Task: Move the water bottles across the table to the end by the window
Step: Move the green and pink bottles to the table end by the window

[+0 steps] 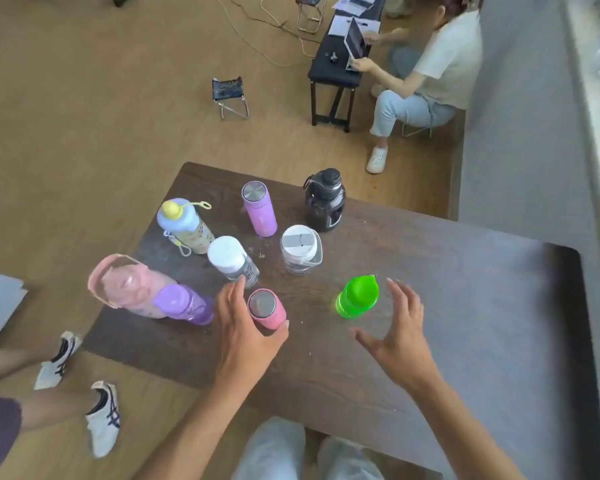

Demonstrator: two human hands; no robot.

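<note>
Several water bottles stand grouped on the left half of the dark wooden table (447, 306). My left hand (246, 337) wraps around a small pink bottle (269, 315) with a steel lid, thumb on its right side and fingers on its left. My right hand (400, 337) hovers open with spread fingers just right of a bright green bottle (357, 297), not touching it. Behind them stand a clear bottle with a white lid (300, 251), a white-capped clear bottle (232, 259), a lilac flask (258, 211), a black jug (324, 200), a blue bottle with a yellow cap (184, 223), a purple bottle (186, 304) and a big pink bottle (125, 289).
The table's right end reaches a grey wall below a window ledge (596, 98). A person sits with a laptop at a black bench (329, 74) beyond the table. A folding stool (231, 95) stands on the floor. Another person's legs (84, 393) are at the left.
</note>
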